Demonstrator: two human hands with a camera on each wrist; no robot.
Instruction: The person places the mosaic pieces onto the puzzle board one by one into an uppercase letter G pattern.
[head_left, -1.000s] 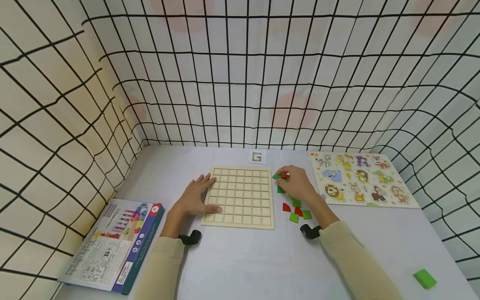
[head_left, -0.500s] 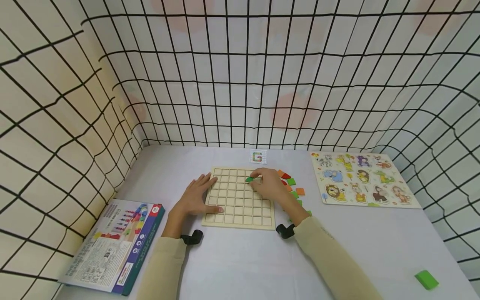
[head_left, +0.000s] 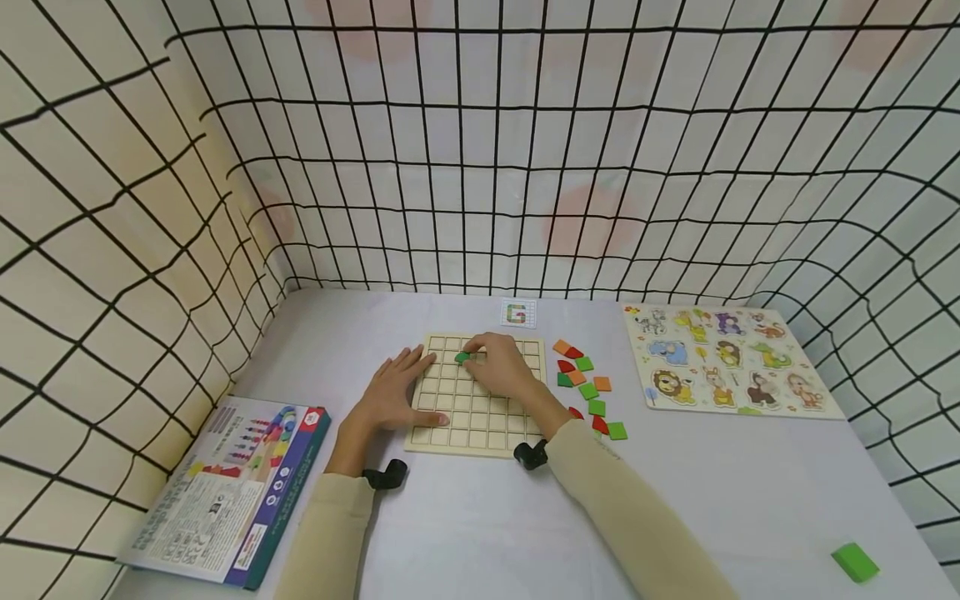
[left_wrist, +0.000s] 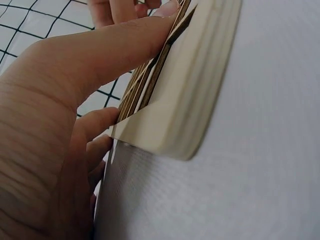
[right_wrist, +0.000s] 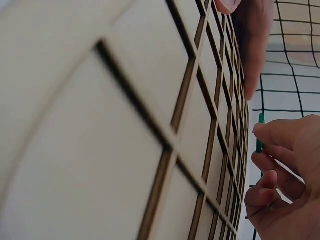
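Note:
A pale wooden grid board (head_left: 478,422) with square cells lies in the middle of the table. Over its left side my left hand (head_left: 387,398) is spread. In the left wrist view the thumb (left_wrist: 125,47) of that hand rests on the board's face, with the other fingers straight at its edge. My right hand (head_left: 501,367) pinches a small green tile (head_left: 461,358) above the upper part of the board. The right wrist view shows that green tile (right_wrist: 259,134) edge-on between thumb and fingertips, seemingly just off the board.
Loose red, orange and green tiles (head_left: 588,390) lie right of the board. A small card (head_left: 517,314) with a G stands behind it. An animal puzzle board (head_left: 731,358) is far right, a box (head_left: 232,492) left, a green block (head_left: 855,562) front right. Black netting surrounds the table.
My right hand has picked up the green tile from the loose pile and carried it left over the board. The left hand has stayed in place.

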